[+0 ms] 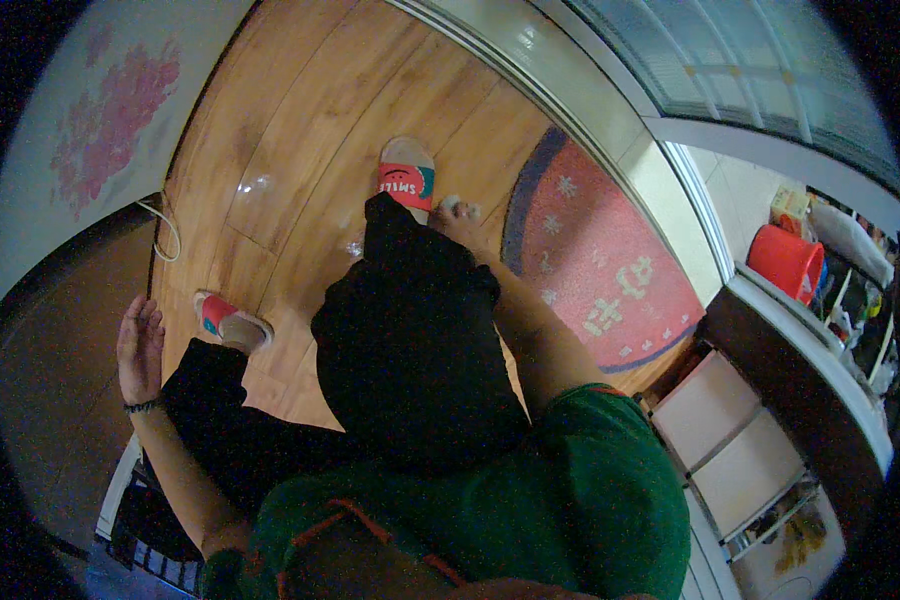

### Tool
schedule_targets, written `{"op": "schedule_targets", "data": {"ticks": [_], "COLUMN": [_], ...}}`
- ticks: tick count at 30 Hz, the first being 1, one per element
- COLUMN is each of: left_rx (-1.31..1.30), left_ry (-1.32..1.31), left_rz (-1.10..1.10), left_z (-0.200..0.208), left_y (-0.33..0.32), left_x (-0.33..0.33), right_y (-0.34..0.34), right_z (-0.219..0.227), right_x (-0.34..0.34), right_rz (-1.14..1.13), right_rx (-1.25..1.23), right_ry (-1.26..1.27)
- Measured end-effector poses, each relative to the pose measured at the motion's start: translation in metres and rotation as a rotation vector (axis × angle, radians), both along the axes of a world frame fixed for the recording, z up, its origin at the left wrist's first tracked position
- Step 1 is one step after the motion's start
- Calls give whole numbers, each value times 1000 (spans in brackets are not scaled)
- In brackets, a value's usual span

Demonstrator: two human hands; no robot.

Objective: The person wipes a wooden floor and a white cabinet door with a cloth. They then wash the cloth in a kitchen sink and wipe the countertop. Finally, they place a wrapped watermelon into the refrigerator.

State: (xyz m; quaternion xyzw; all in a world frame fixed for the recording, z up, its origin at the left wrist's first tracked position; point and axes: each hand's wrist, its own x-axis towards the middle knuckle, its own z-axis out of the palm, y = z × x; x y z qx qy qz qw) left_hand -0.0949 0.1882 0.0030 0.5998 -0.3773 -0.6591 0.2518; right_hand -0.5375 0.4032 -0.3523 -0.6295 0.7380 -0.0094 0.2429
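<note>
- At the far left, a pale wall [30, 190] bore a pinkish-red smear [120, 130]; below it stood a brown panel [65, 360].
- A thin white cord [178, 245] looped at the edge of the wooden floor [300, 110].
- The left hand [141, 352] hung in the air in front of the brown panel, its fingers released and extended; a dark bracelet [142, 406] circled the wrist.
- Just to its right, the left slipper [216, 312], red and teal over a tan sole, lay at the end of one leg of the black trousers [410, 340].
- The right slipper [407, 180], with a matching band, rested on the floor beneath the other trouser cuff, pointing away from the body.
- The right hand [457, 222] reached down just beside that slipper; its fingers were small and blurred, so whether they grasped anything could not be told.
- To its right spread a half-round pink mat [595, 255] with a dark border and pale motifs.
- Farther right, a rack [710, 410] with pale panels stood beneath a red bucket [778, 262] seen through the doorway.
</note>
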Motion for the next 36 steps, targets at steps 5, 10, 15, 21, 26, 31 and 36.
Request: {"op": "schedule_targets", "data": {"ticks": [5,10,15,21,26,31,36], "left_rx": [25,47,63,83,72,100,74], "left_ry": [-30,-60,-94,-107,-117,-10,-81], "left_rz": [-9,46,28,61,188,132,184], "left_z": [-4,-8,-13,-11,-3,-10,-3], "left_y": [-12,-14,-16,-11,6,-9,12], "left_x": [-6,-4,-10,3,5,4,2], "right_y": [14,12,43,36,15,-5,-128], "right_z": [8,52,65,59,37,-57,-18], "right_x": [-48,-212,-339,-344,-350,-382,-261], "right_rz": [-164,-870,-1341,-1374,-1223,-722,-404], "right_rx": [-121,-640,-477,-288,-140,-236,-317], "right_ry": [-527,-461,-622,-805,-750,-234,52]}}
